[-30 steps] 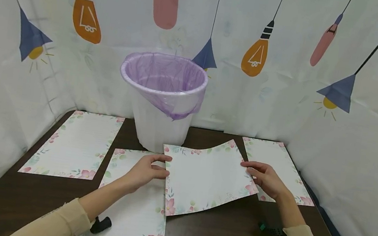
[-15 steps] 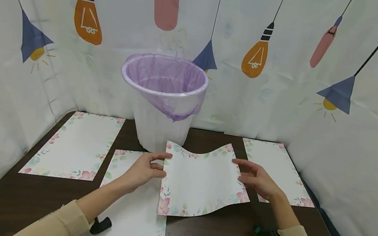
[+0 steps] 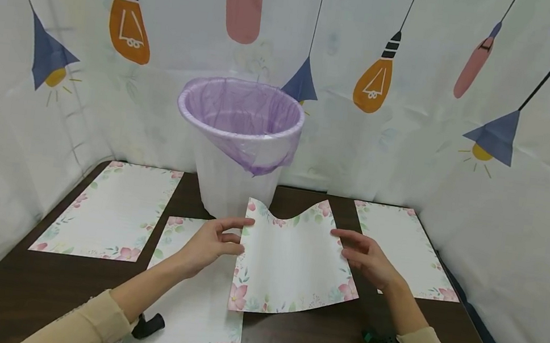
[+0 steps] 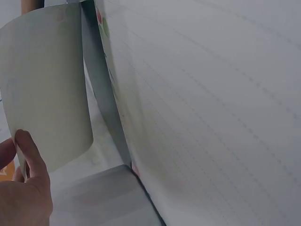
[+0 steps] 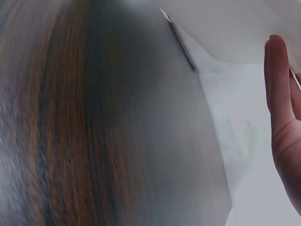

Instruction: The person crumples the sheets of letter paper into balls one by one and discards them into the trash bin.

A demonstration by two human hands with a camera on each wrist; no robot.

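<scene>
A sheet of flower-bordered paper (image 3: 289, 265) is held up in front of the bin, bowed so its top edge dips in the middle. My left hand (image 3: 209, 246) pinches its left edge. At the opposite edge, my right hand (image 3: 369, 260) pinches it between fingers and thumb. In the left wrist view the back of the raised paper (image 4: 47, 89) curves away from the left hand (image 4: 30, 188). The right wrist view catches the right hand (image 5: 284, 103) at its border, with the paper's edge between thumb and fingers. Underneath on the left lies a second bordered sheet (image 3: 186, 309), partly covered.
Behind the raised paper stands a white wastebasket (image 3: 226, 171) with a purple liner (image 3: 255, 160). Further bordered sheets lie at the back left (image 3: 110, 211) and back right (image 3: 399, 247) of the dark wooden table (image 3: 305, 341). A patterned curtain (image 3: 158, 111) surrounds the table.
My right hand has moved left toward the left hand, bringing the paper's right edge inward. The sheet, nearly flat before, now bows more strongly. The left hand has barely moved.
</scene>
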